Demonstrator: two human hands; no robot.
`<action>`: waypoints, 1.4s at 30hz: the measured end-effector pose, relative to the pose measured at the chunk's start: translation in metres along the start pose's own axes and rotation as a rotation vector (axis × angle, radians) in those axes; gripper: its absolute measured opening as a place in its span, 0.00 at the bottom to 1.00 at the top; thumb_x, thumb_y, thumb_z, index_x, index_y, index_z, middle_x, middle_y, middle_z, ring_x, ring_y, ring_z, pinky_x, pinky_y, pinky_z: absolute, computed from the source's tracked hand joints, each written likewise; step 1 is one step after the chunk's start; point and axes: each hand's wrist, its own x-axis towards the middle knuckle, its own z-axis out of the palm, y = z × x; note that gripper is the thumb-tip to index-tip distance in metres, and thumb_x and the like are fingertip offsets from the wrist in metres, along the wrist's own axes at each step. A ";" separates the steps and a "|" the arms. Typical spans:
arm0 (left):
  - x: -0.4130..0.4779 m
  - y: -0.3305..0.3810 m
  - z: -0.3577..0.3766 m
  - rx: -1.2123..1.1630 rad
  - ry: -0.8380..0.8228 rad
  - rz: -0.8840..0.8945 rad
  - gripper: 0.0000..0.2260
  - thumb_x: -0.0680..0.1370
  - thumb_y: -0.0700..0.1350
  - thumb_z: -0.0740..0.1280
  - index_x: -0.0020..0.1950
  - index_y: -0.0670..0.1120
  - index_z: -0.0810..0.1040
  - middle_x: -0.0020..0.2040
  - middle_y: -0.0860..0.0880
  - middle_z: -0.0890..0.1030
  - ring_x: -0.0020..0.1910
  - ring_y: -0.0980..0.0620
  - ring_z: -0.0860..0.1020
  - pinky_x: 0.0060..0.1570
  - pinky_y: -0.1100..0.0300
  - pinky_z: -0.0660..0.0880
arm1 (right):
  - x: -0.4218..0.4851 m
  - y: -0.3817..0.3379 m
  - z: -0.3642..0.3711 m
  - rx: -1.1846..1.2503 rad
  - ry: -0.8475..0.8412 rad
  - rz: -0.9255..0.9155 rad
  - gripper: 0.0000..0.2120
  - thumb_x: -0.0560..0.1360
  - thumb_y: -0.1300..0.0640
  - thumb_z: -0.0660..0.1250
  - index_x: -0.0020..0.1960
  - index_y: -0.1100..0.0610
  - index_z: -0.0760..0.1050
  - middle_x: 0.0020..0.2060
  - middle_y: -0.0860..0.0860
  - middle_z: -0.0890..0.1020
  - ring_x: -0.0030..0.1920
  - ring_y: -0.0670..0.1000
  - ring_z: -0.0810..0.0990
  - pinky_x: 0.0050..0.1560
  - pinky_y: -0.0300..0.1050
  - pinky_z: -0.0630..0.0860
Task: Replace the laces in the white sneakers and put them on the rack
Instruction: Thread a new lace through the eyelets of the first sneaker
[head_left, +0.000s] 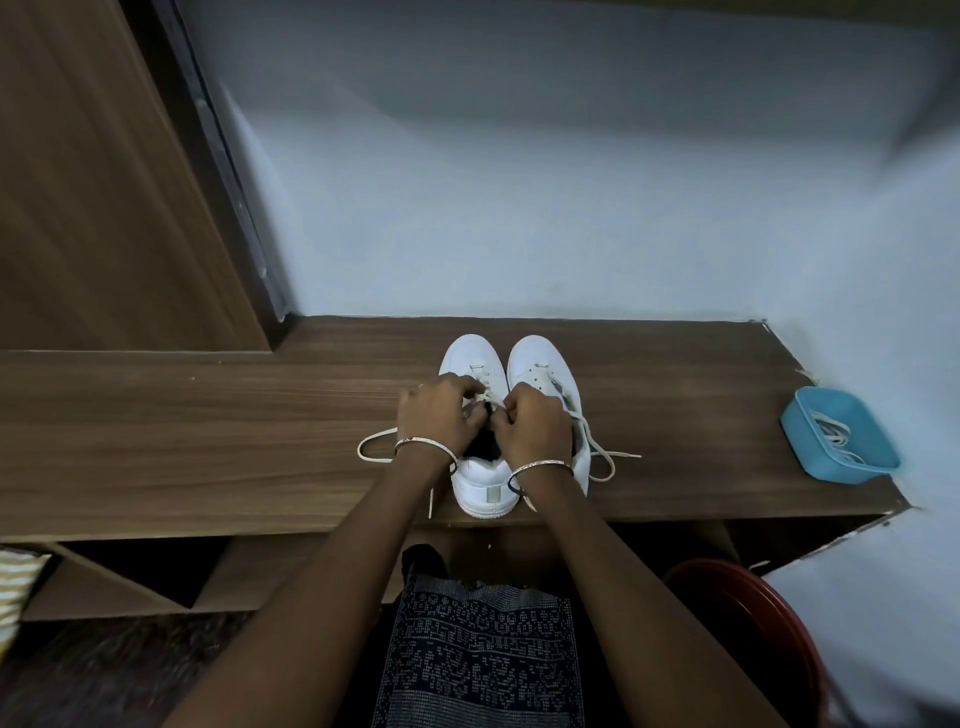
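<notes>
Head view: the left hand (435, 415) and right hand (531, 427), fingers curled, pinch a lace (485, 398) over the left sneaker (484, 486), beside the right sneaker (540, 364) on the wooden shelf top (208, 415). This is likely lace work at the upper eyelets. The next move calls for pulling the ends evenly. A blue tray (810, 415) holds more laces.

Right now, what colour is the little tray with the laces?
Blue tray, seen best in the head view.

Two white sneakers (470, 358) (540, 353); two hands (434, 415) (532, 423); two bangles (426, 444) (543, 464); one blue tray (872, 469); one red tub (753, 608).
</notes>
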 end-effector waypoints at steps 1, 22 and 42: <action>-0.001 0.001 0.000 0.023 0.008 -0.005 0.12 0.75 0.53 0.65 0.56 0.56 0.81 0.53 0.55 0.84 0.53 0.50 0.81 0.55 0.52 0.71 | 0.001 0.001 0.000 0.040 0.012 0.028 0.06 0.75 0.57 0.66 0.46 0.60 0.78 0.41 0.57 0.84 0.47 0.60 0.81 0.44 0.50 0.75; -0.005 0.019 0.010 -0.177 0.172 -0.183 0.05 0.77 0.49 0.65 0.44 0.50 0.71 0.38 0.50 0.79 0.39 0.43 0.78 0.39 0.53 0.70 | 0.004 0.010 0.004 0.135 0.014 0.121 0.04 0.74 0.57 0.68 0.45 0.57 0.80 0.39 0.52 0.85 0.46 0.56 0.82 0.43 0.46 0.75; -0.017 0.006 -0.004 -0.238 0.203 -0.001 0.08 0.73 0.49 0.66 0.48 0.56 0.82 0.51 0.56 0.80 0.53 0.50 0.76 0.51 0.52 0.70 | 0.003 0.011 0.003 0.153 0.004 0.110 0.04 0.75 0.57 0.68 0.45 0.58 0.80 0.40 0.54 0.85 0.46 0.57 0.82 0.45 0.47 0.77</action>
